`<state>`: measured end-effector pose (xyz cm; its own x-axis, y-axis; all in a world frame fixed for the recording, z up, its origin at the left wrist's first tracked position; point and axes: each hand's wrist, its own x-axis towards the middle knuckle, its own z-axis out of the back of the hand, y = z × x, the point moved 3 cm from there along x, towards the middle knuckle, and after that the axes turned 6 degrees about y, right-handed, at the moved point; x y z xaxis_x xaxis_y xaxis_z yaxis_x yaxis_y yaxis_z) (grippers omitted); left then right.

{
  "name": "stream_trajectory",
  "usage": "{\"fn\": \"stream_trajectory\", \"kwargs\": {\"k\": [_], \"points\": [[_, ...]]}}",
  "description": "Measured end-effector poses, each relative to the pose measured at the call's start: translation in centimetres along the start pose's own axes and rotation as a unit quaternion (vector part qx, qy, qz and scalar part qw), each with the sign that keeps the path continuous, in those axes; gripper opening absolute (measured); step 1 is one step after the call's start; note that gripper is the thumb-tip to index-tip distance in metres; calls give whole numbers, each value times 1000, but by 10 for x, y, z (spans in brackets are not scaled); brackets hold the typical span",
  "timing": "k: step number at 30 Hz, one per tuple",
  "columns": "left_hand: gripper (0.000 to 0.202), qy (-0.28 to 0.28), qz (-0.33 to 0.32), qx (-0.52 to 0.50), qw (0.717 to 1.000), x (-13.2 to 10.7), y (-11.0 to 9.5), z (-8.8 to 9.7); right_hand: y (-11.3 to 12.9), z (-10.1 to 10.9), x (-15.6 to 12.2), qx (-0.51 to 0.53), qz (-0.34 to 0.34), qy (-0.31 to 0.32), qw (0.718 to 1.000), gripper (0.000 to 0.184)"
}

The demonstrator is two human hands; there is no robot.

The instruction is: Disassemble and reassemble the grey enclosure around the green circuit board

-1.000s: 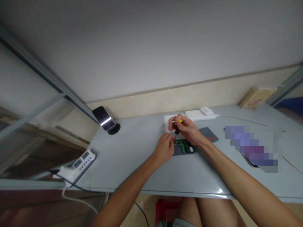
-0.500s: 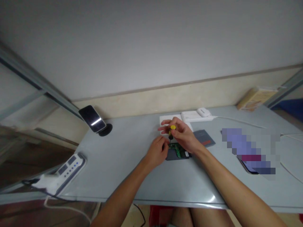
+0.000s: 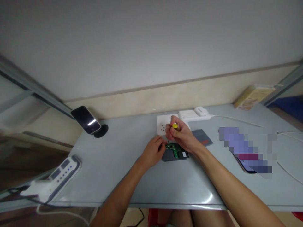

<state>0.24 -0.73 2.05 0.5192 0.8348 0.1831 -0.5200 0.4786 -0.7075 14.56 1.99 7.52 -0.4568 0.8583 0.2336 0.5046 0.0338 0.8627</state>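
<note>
A small green circuit board [image 3: 175, 149] lies in an open dark grey case [image 3: 169, 156] on the pale grey table [image 3: 118, 164]. My right hand [image 3: 181, 134] is closed around a small screwdriver with a yellow cap [image 3: 174, 126], held upright with its tip down at the board's left end. My left hand [image 3: 152, 150] rests on the table at the case's left edge, fingers curled and pinched against the board's corner. What the fingertips pinch is too small to make out.
A white sheet [image 3: 162, 126] lies behind the hands. A dark grey cover with a red patch [image 3: 202, 137] sits to the right, beyond it a phone [image 3: 243, 164] under a blurred patch. White charger boxes [image 3: 194, 114], a phone on a stand [image 3: 87, 120], a power strip [image 3: 59, 173] and a yellow box [image 3: 252, 96] are around.
The view has shifted, so everything sits further left in the frame. My right hand's fingers, spread half a second ago, have closed round the screwdriver. Both hands stay at the board.
</note>
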Motion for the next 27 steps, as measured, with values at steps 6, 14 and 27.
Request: {"fn": "stream_trajectory", "kwargs": {"k": [6, 14, 27], "points": [[19, -5, -3, -2, 1000, 0, 1, 0, 2, 0, 2, -11, 14, 4, 1000, 42], [18, 0, 3, -13, 1000, 0, 1, 0, 2, 1, -1, -17, -1, 8, 1000, 41], [18, -5, -3, -1, 1000, 1, 0, 1, 6, 1, -2, 14, -16, 12, 1000, 45]]}}
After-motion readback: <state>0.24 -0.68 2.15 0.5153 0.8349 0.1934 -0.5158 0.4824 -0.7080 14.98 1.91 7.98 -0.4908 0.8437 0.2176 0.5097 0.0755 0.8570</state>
